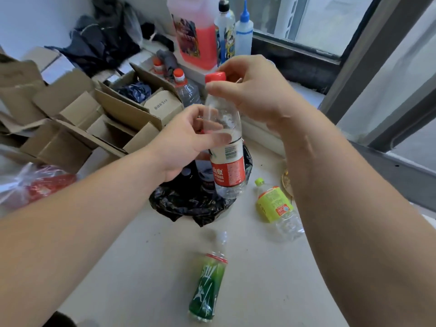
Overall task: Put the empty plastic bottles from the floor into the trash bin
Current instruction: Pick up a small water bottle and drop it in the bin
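Observation:
A clear water bottle with a red cap and a red-and-white label [227, 159] hangs upright above the trash bin lined with a black bag [188, 204]. My left hand [188, 142] grips its upper body. My right hand [250, 90] pinches the neck just under the red cap. Inside the bin I see parts of other bottles. On the floor lie a green-labelled bottle [208, 286] in front of the bin and a yellow-green-labelled bottle [276, 206] to its right.
Open cardboard boxes [99, 119] crowd the left. A red-capped bottle [186, 90] stands behind the bin. A red-liquid jug [193, 34] and squeeze bottles [243, 31] stand on the window ledge. A plastic bag with red contents [35, 185] lies at far left.

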